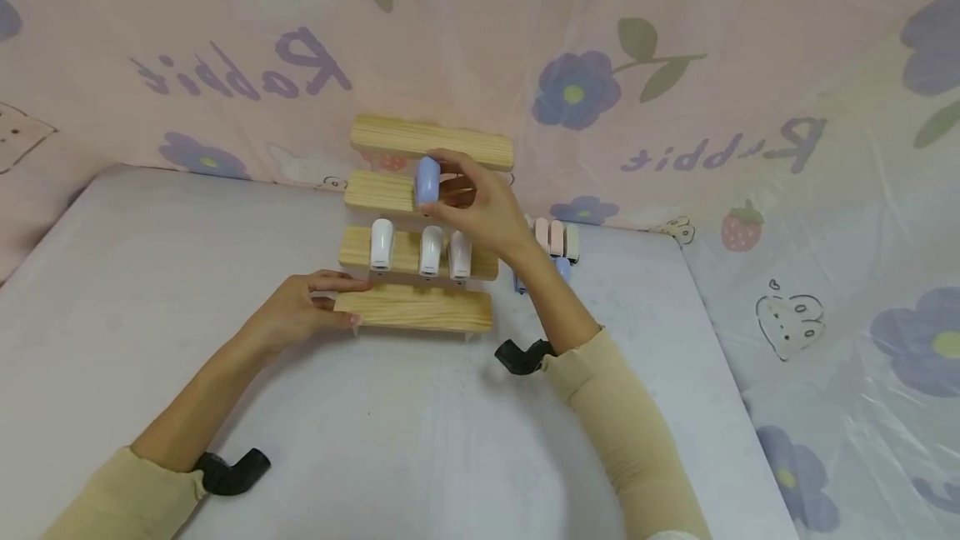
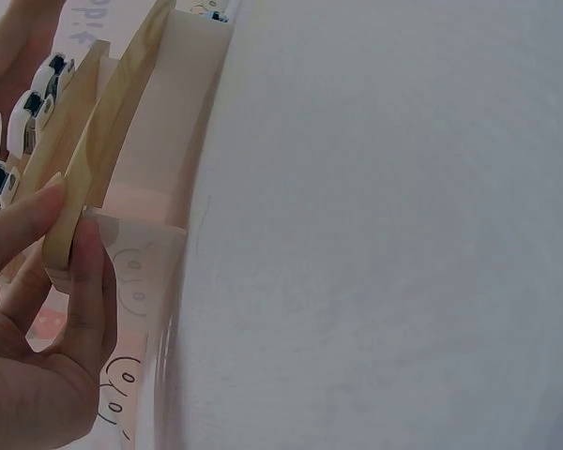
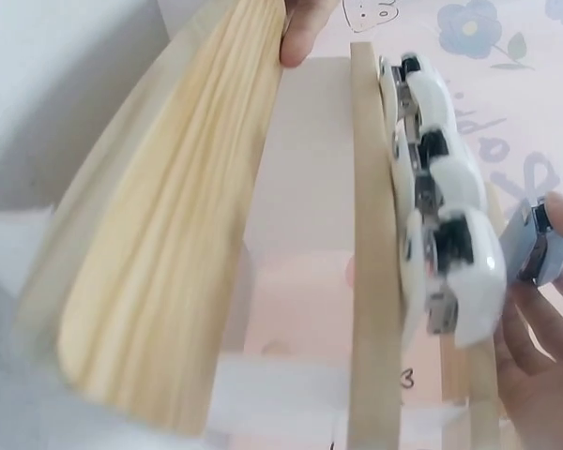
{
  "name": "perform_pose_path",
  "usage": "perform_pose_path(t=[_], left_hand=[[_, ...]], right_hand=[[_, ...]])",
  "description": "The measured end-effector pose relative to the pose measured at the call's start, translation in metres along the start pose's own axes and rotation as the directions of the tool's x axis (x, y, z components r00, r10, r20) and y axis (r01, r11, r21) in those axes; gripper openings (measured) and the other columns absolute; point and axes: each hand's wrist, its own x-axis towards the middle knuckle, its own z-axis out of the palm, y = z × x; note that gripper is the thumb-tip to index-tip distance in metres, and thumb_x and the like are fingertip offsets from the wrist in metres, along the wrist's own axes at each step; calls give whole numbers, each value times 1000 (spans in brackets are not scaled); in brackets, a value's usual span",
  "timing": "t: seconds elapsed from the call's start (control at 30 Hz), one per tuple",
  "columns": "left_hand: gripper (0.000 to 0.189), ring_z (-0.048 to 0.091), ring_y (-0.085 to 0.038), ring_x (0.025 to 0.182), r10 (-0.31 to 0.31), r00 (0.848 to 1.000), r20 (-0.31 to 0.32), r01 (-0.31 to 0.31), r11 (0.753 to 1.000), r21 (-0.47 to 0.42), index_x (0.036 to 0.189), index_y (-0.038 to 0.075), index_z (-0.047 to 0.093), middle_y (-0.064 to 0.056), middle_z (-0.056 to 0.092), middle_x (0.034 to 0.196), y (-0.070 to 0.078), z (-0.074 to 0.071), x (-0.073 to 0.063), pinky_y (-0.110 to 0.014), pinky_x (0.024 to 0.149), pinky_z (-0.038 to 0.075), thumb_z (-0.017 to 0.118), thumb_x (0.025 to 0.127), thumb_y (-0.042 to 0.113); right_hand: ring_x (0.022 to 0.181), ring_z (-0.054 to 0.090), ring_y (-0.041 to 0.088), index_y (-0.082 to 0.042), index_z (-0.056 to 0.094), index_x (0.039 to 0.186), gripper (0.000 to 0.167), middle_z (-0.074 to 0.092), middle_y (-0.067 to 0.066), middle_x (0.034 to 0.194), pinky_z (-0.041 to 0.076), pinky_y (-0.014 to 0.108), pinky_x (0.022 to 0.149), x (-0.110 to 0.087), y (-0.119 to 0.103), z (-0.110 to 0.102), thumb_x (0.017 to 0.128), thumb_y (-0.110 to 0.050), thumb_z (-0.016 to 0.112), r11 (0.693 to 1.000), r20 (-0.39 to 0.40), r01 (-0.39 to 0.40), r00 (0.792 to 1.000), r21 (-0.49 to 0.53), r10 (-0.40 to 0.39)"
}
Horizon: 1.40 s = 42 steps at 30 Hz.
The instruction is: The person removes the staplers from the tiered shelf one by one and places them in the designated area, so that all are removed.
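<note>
A tiered stand with wooden boards (image 1: pixel 414 307) stands on the table. My left hand (image 1: pixel 296 311) pinches the left end of its lowest board, thumb and fingers on either side of the wood (image 2: pixel 98 145). Several tiers rise behind it. Three white staplers (image 1: pixel 382 244) sit side by side on the second board, one left and two towards the right. My right hand (image 1: pixel 487 207) holds a small blue stapler (image 1: pixel 427 180) upright at the third board (image 1: pixel 371 190), between thumb and fingers. Whether the blue stapler (image 3: pixel 535 246) touches that board, I cannot tell.
To the right of the stand, partly behind my right forearm, are several more staplers, among them a pink one (image 1: pixel 542 233), a pale green one (image 1: pixel 572 242) and a blue one (image 1: pixel 562 267). A printed curtain (image 1: pixel 450 48) hangs behind the table (image 1: pixel 375 440).
</note>
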Motion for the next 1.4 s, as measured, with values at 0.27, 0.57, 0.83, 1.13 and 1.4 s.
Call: perform_pose_path(t=[0.27, 0.57, 0.83, 1.13, 1.4], left_hand=[[55, 32, -40, 137, 18, 1000, -5, -18, 1000, -18, 131, 6, 65, -21, 33, 155, 0, 0, 0, -52, 105, 35, 84, 80, 16], [56, 50, -38, 122, 13, 1000, -1, -13, 1000, 0, 132, 8, 65, -22, 34, 154, -2, -1, 1, -40, 93, 46, 83, 81, 18], [57, 57, -36, 115, -3, 1000, 1, 3, 1000, 4, 133, 9, 64, -22, 34, 154, 0, 0, 0, -36, 89, 48, 84, 81, 21], [57, 56, -37, 116, -9, 1000, 2, 9, 1000, 4, 133, 8, 64, -22, 32, 155, 1, 1, -1, -36, 89, 48, 84, 81, 20], [58, 53, -39, 120, -33, 999, -1, 33, 999, 19, 134, 10, 64, -23, 28, 157, 0, 1, 1, -40, 93, 46, 84, 81, 22]], right_hand=[[108, 65, 32, -1, 48, 143, 63, 60, 19, 130, 54, 40, 90, -11, 2, -12, 87, -1, 75, 999, 2, -4, 1000, -43, 4], [106, 65, 24, -12, 51, 144, 66, 60, 10, 131, 53, 37, 90, -14, 33, -24, 85, -10, 80, 999, -3, -19, 1000, -44, 19], [103, 65, 16, -17, 55, 142, 63, 63, 3, 127, 54, 34, 87, -23, 38, -34, 85, -16, 81, 994, -3, 38, 999, -98, -38], [106, 63, 31, 1, 49, 143, 64, 61, 19, 128, 50, 42, 93, -40, 26, -49, 85, -1, 77, 990, -35, 14, 999, -141, -19], [108, 61, 37, 5, 47, 143, 63, 59, 24, 128, 49, 50, 94, -54, 16, -61, 87, 2, 74, 986, -48, -22, 999, -168, 15]])
